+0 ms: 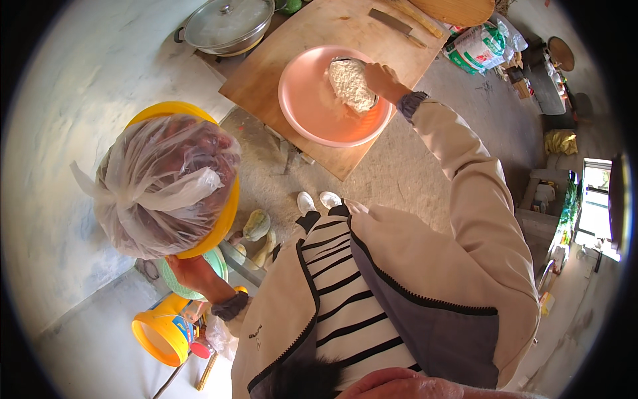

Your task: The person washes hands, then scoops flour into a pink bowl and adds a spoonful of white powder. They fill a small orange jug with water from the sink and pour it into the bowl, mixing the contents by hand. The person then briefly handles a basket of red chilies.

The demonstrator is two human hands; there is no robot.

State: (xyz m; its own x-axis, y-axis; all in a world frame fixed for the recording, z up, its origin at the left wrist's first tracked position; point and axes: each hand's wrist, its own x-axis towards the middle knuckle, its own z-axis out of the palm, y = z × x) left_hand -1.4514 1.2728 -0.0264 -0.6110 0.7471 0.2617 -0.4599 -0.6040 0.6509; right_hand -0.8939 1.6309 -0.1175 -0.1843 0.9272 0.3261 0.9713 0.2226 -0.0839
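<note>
My right hand (383, 80) grips a scoop heaped with pale flour (351, 84). Only bits of the scoop's dark rim show around the heap. It is inside a pink plastic basin (298, 107), near the basin's right side, and a little flour lies beneath it. At the left, my left hand (188, 273) is at the lower edge of a yellow tub (230, 199). Its fingers are hidden there, so I cannot tell whether they hold the rim. A knotted clear plastic bag (159, 194) with reddish contents sits in the tub.
The basin stands on a wooden board (259, 80) carrying a cleaver (391, 21). Beyond its left edge is a lidded pan (229, 25). A squash (257, 225) lies on the floor near my shoes, and a yellow bucket (162, 331) is lower left. A printed sack (481, 47) stands far right.
</note>
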